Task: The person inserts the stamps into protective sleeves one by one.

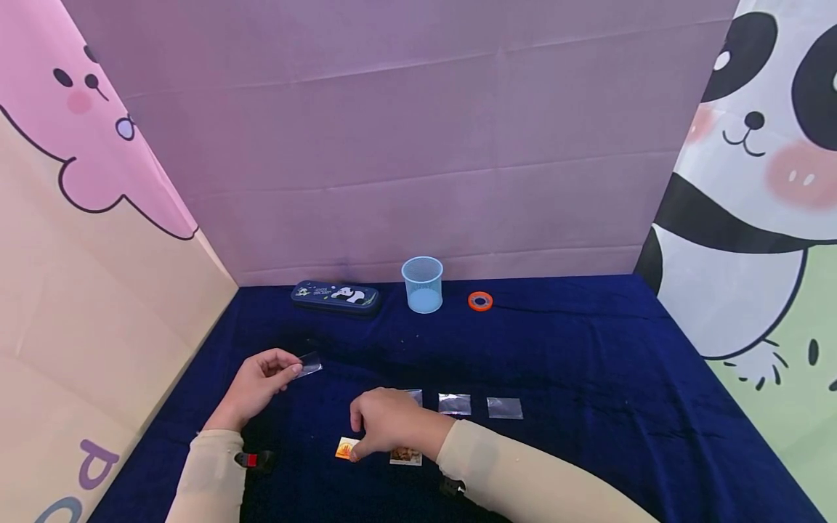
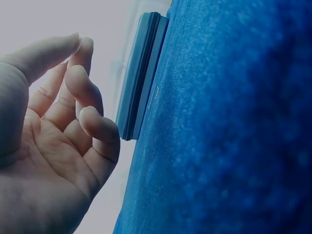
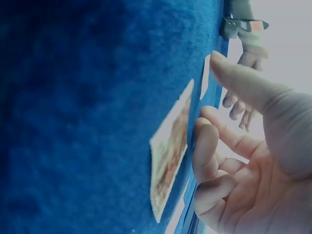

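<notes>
Thumb and forefinger of my left hand pinch a small clear plastic sleeve above the left part of the cloth. In the left wrist view those fingertips meet while the other fingers curl loosely. My right hand reaches across the cloth with thumb and fingers apart. Its thumb tip overlaps the edge of a small orange and white card. A brown-patterned picture card lies beneath the right wrist, partly covered; in the right wrist view this picture card lies flat beside the fingers.
Clear sleeves lie in a row right of the right hand, one partly hidden behind it. At the back stand a dark blue panda pencil case, a light blue cup and an orange tape roll. Dark blue cloth covers the table.
</notes>
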### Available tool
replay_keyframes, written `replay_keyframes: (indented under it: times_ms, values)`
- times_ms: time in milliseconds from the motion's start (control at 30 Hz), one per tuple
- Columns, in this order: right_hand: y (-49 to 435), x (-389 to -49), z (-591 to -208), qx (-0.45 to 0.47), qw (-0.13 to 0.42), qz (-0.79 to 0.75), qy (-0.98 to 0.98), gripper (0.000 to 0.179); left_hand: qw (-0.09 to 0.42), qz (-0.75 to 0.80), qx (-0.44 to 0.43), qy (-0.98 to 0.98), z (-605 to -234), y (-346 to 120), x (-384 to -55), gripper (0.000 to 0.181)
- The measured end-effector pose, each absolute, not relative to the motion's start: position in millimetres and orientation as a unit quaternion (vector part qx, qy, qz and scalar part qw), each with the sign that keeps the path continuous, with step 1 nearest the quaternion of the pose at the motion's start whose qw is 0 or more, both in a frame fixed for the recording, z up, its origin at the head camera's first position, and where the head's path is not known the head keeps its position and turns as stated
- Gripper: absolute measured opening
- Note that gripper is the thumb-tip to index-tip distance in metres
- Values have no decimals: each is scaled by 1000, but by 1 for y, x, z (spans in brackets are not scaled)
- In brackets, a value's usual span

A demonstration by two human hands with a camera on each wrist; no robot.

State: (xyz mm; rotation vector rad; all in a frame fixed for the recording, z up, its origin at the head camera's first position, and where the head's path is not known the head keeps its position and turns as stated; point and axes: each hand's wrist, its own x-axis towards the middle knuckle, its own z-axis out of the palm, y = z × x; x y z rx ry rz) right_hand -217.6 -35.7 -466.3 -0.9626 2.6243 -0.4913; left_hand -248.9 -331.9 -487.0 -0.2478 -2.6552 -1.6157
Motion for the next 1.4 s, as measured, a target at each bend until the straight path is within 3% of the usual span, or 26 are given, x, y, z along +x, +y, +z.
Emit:
replay_keyframes:
  times_ms: [667,1033,1233,1400]
  values:
    - [-26,-225,-463,-325,156,-225,905,28,8,-526,-83,-846,-489,-333,-250,21]
    - [6,-242,-455,-322,181,-352,860,18,20,-526,-97,-845,-488,-327,-250,19]
    - [26,-246,-447,-308,167,-411,841,15,18,-531,-92,-842,-484,-321,-249,21]
    - [43,-244,-438,-304,112,-430,843,14,24,-536,-92,-839,-480,-315,-249,21]
